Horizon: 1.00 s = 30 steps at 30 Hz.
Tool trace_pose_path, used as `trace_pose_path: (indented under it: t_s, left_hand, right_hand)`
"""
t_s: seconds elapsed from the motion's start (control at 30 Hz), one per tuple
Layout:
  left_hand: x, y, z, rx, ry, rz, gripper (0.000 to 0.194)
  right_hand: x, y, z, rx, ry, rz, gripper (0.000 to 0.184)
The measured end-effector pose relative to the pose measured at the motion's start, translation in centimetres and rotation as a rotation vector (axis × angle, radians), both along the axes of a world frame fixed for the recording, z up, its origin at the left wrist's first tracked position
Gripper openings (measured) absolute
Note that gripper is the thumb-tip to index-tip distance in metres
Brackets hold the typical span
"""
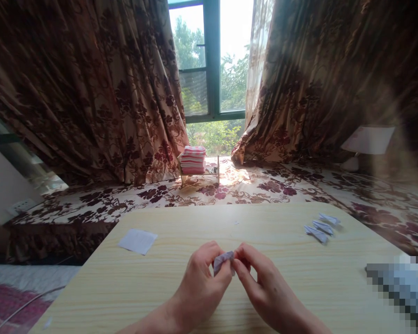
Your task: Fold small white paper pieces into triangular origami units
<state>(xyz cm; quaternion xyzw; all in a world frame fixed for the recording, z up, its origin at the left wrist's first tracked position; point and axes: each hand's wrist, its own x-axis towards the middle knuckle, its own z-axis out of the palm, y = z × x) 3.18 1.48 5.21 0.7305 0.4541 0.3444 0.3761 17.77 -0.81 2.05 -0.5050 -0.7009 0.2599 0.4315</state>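
Note:
Just above the table (181,227), near its middle, both hands meet around a small folded piece of paper (223,260). My left hand (206,273) pinches it between thumb and fingers. At its right end, the thumb and fingertips of my right hand (259,271) are closed on the paper's edge. Part of the fold is hidden behind the fingers. A flat white sheet of paper (138,241) lies to the left on the tabletop. Off to the right, three slim folded paper pieces (323,227) rest side by side.
Beyond the table is a ledge covered in floral cloth (153,195). On it stand a small rack with stacked pink-striped cloths (192,160) and a lamp (369,140). A pixelated object (400,287) lies at the table's right edge. A paper scrap (48,322) is at the near left.

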Motion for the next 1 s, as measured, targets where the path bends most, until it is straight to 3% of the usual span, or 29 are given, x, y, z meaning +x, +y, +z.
trace_pose_path:
  t_s: [0.17,0.3,0.5,1.0]
  left_hand:
    - [-0.1,0.6,0.5,-0.248,-0.170,-0.124,0.011]
    - [-0.1,0.8,0.8,-0.396,-0.288,-0.172,0.018]
    - [-0.2,0.9,0.5,-0.401,-0.335,-0.083,0.017]
    - [0.0,0.7,0.3,-0.386,-0.374,-0.055,0.016]
  right_hand:
    - [0.8,0.5,0.6,-0.119,0.163,-0.031,0.027]
    - [1.3,0.7,1.0,-0.127,0.214,-0.065,0.027]
    - [1.0,0.5,1.2,-0.140,0.243,-0.039,0.028]
    - [1.0,0.3,1.2,-0.104,0.129,-0.030,0.028]
